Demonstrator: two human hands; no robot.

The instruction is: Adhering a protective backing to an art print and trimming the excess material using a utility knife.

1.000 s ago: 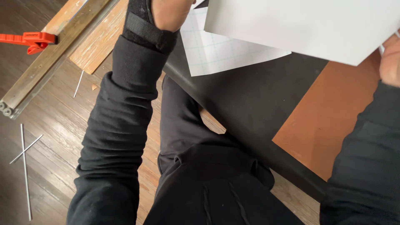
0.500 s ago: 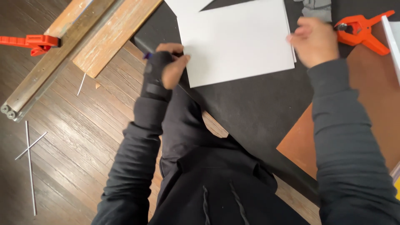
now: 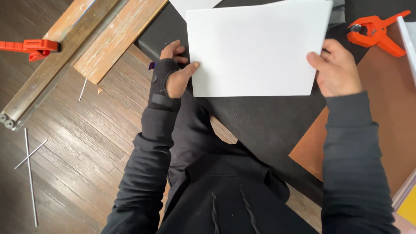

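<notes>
Dark counter [image 3: 260, 125] underneath, both hands pinching white sheet [image 3: 255, 47], left hand [image 3: 173, 73], right hand [image 3: 336, 69]; best kept level, grip gentle.

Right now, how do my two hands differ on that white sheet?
The left hand wears a black wrist brace; the right hand is bare. The left hand meets the white sheet at its left edge, thumb on top; the right hand grips the lower right corner. Both are in black sleeves and hold the sheet over the black mat.
</notes>
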